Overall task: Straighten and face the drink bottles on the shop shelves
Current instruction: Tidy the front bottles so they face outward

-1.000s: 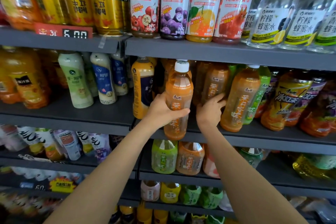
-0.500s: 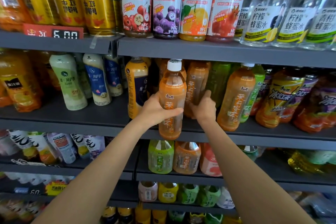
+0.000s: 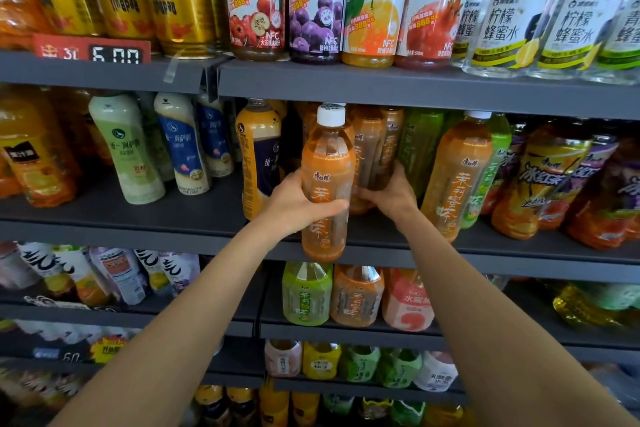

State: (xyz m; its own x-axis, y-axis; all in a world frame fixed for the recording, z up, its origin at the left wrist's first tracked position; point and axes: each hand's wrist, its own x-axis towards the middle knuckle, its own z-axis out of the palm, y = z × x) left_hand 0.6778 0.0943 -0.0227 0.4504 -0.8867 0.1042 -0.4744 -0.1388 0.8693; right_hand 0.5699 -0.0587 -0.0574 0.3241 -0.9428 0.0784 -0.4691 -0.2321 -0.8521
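The left hand [image 3: 294, 204] wraps its fingers and thumb round an orange tea bottle [image 3: 327, 184] with a white cap, holding it upright in front of the middle shelf [image 3: 173, 218], its base hanging past that shelf's front edge. Just right of this bottle, the right hand [image 3: 388, 194] curls round the lower part of a brown-orange bottle [image 3: 372, 152] standing further back on the same shelf. Right of that hand another orange tea bottle [image 3: 457, 177] stands label-forward, tilted slightly, near the edge.
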